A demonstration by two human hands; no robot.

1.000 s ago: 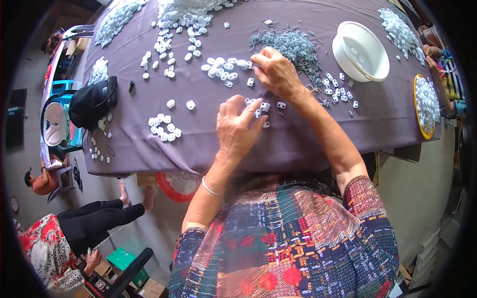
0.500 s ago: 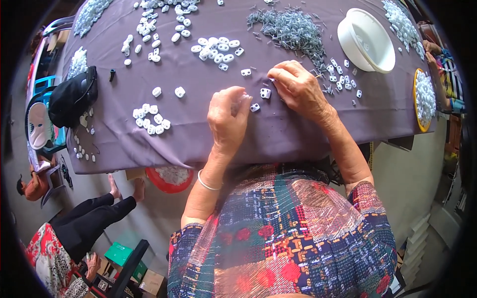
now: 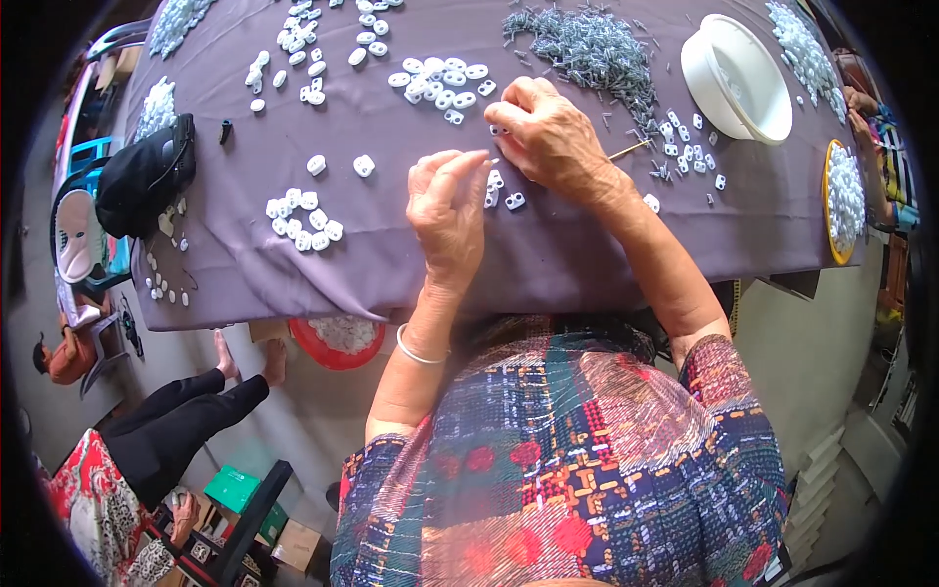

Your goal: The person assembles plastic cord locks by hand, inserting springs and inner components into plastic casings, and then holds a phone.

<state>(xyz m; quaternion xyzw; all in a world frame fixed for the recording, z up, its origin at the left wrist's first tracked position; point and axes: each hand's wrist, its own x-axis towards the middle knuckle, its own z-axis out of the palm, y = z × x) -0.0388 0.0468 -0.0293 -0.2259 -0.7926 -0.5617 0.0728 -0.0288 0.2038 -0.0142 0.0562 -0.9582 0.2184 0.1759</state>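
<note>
Watching from beside the cloth (image 3: pixel 391 269). Right hand (image 3: pixel 550 137): fingertips at a white piece (image 3: pixel 497 129), left of the grey heap (image 3: pixel 592 54); clamped or merely touching, cannot tell. Left hand (image 3: pixel 447 210): thumb and fingers close, loose pieces (image 3: pixel 515 201) just beside; any hold hidden. Best, I judge: light pinch on rims, holes uncovered. Tub (image 3: pixel 697 73): some pale bits inside. Yellow basket (image 3: pixel 830 213), red basin (image 3: pixel 337 363): plenty of white pieces.

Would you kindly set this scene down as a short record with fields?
Left hand: fingers drawn together beside loose white pieces; whether its grip holds anything is unclear
Right hand: small white piece between its fingertips
Left of the hands: ring of white pieces
Beyond right hand: heap of grey pins
Farther right: white bowl
Surface: purple cloth
</note>
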